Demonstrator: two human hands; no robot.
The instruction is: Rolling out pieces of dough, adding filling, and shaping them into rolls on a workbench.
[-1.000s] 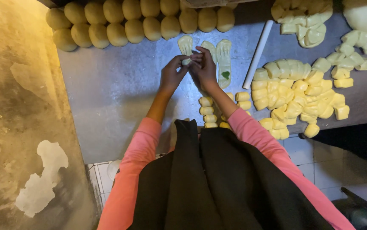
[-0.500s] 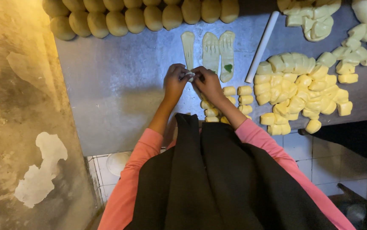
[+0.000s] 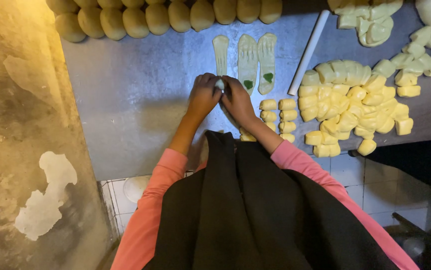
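1. I am looking straight down over pink sleeves and a black apron at a grey metal table [image 3: 140, 110].
2. My left hand [image 3: 203, 97] and right hand [image 3: 236, 101] are meeting knuckle to knuckle near the middle of the table, touching each other.
3. Both sets of fingers are curling in tightly, nearly closed, around a small pale dough piece [image 3: 220, 84] that is showing only as a sliver between the fingertips.
4. The left fingers [image 3: 206, 80] are pinching it from one side, and the right fingers [image 3: 229, 84] are pressing it from the other; I cannot tell how much of it is hiding under the palms.
5. That piece is sitting just this side of three flat dough strips [image 3: 248, 62], which are lying side by side, pointing away from me.
6. Two of the strips are carrying a green dab [image 3: 248, 84] at the near end; the leftmost strip is running right up to my fingertips.
7. A white rolling pin [image 3: 309, 52] is lying tilted just right of the strips.
8. Short dough rolls [image 3: 278, 114] are sitting in two columns beside my right wrist.
9. A heap of cut dough chunks [image 3: 350, 107] is lying further right, well apart from my hands.
10. A row of round dough balls [image 3: 165, 16] is lining the far edge of the table.
11. A stained concrete floor [image 3: 20, 130] is showing on the left.
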